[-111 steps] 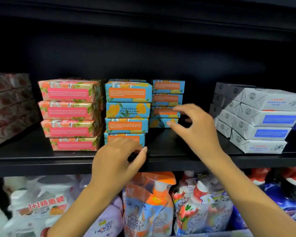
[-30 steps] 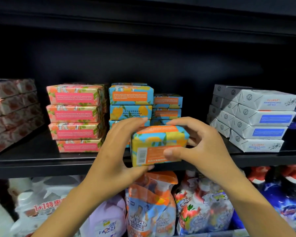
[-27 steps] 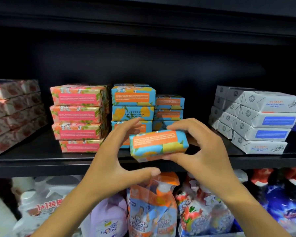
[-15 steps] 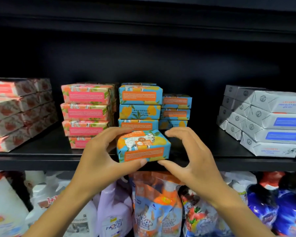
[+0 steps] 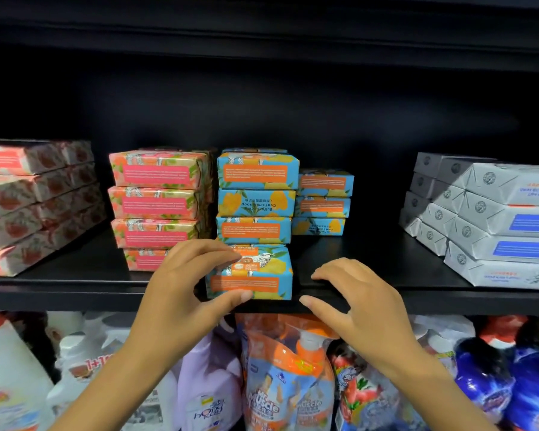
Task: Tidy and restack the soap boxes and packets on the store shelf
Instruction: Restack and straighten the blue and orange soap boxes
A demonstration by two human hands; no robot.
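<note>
**A blue soap box set down at the shelf's front edge**

The left hand (image 5: 181, 287) is clamped on a blue-and-orange paper-wrapped soap box (image 5: 252, 276), fingers curled over its top left corner and the thumb pressed against the lower front face. The right hand (image 5: 352, 301) is spread and empty, just to the right of the box and not touching it, its fingers arched over the lip of the black metal shelf (image 5: 371, 269). To my eye the box is down on the shelf and only the left hand is steadying it, probably to square it up.

The box sits at the near edge, directly in front of the taller stack of matching blue boxes (image 5: 255, 197), and looks to be touching the foot of that stack. Just right of it and further back is a shorter stack of the same blue boxes (image 5: 323, 202). Placing the box in front of its own kind keeps each design in one column, which would be the point of the tidying.

To the left stand a stack of pink floral soap boxes (image 5: 159, 194) and, further left, rows of pale red-printed packets (image 5: 28, 200). Well apart on the right are angled grey-white boxes with blue labels (image 5: 495, 219). Below the shelf hang refill pouches and bottles, an orange cleaner pouch (image 5: 283, 377) nearest the wrists.
</note>
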